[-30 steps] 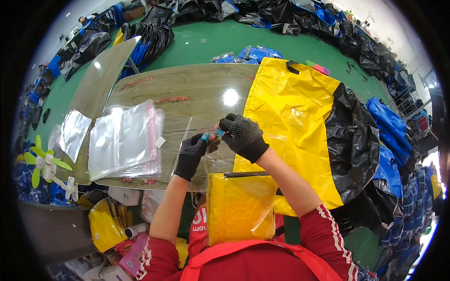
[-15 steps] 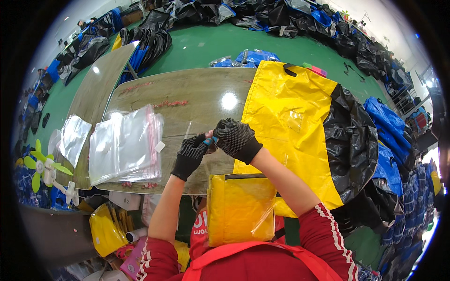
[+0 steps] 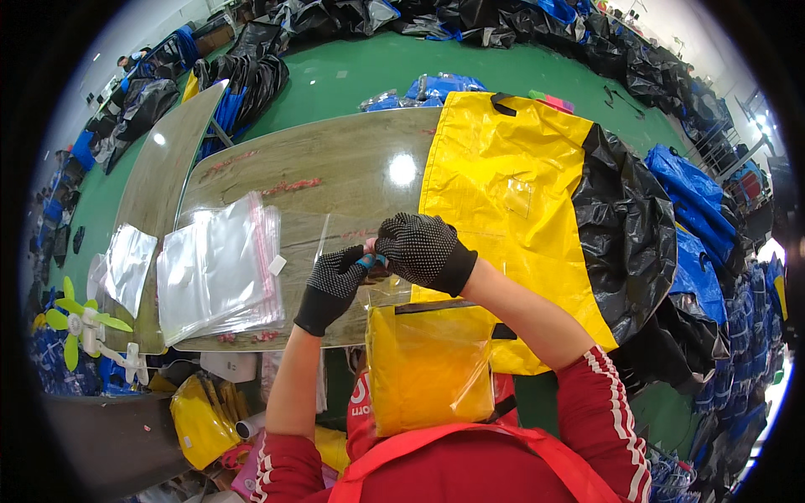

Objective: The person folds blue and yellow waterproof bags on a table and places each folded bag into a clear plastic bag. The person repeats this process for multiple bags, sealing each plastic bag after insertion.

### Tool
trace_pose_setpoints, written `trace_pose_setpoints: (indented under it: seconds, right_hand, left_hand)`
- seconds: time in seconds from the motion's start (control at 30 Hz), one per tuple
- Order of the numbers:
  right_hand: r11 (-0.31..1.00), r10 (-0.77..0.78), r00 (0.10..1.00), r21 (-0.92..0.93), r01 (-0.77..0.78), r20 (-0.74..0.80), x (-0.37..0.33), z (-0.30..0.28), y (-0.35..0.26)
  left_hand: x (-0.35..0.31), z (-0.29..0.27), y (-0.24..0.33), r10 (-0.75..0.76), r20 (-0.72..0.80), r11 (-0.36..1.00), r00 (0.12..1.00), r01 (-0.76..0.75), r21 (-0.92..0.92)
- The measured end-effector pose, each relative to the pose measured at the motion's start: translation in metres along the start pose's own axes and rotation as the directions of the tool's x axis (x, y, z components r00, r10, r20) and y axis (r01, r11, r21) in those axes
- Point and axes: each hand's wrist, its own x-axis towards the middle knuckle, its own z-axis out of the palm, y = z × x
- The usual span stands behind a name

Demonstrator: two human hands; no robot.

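Dark red top (image 3: pixel 436 482), brighter red apron (image 3: pixel 359 415), both gloved.
Left glove (image 3: pixel 332 281) and right glove (image 3: pixel 421 254): black, pale grip dots, plain black cuffs; small bit of blue near left thumb. Left sleeve (image 3: pixel 293 461) and right sleeve (image 3: pixel 583 407): dark red, end near elbow, white stripes down outer side. Apron strap (image 3: pixel 394 448): flat, bright red. White print on apron front.

Pinch point mostly occluded.
Right hand (image 3: pixel 425 254) covers its own hold on the clear film (image 3: pixel 391 290); blue bit (image 3: pixel 366 261) at left hand (image 3: pixel 334 283) fingertips too small to ID. Right of grip, forearm (image 3: pixel 524 310) masks part of yellow-and-black bag (image 3: pixel 495 168). Far beyond grip, black sheeting pile (image 3: pixel 478 27) cut by top edge.
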Motion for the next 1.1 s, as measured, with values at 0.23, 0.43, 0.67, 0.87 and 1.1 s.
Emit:
trace_pose_setpoints:
  seconds: [0.23, 0.43, 0.67, 0.87, 1.1]
  right_hand:
    - [0.903, 0.371, 0.928, -0.215, -0.371, -0.040, 0.012, -0.034, 0.050]
    - [0.970, -0.009, 0.999, 0.242, -0.003, 0.049, -0.002, -0.044, 0.014]
    - [0.993, -0.117, 0.993, 0.020, 0.117, -0.021, -0.004, -0.018, -0.002]
    - [0.948, 0.318, 0.947, -0.041, -0.316, 0.046, -0.005, -0.038, 0.031]
    - [0.736, 0.667, 0.081, 0.637, -0.230, -0.741, -0.104, -0.135, 0.141]
  left_hand:
    - [-0.011, 0.005, -0.004, 0.037, 0.014, 0.997, 0.999, -0.036, -0.073]
    - [-0.007, 0.003, -0.002, -0.040, 0.012, 0.973, 0.999, 0.042, -0.228]
    - [-0.018, 0.010, 0.023, 0.194, 0.036, 0.954, 0.980, -0.197, 0.226]
    - [-0.013, 0.008, 0.001, 0.026, -0.008, 0.998, 1.000, -0.027, -0.056]
    - [-0.015, -0.027, -0.017, -0.261, -0.083, 0.951, 0.962, 0.241, -0.196]
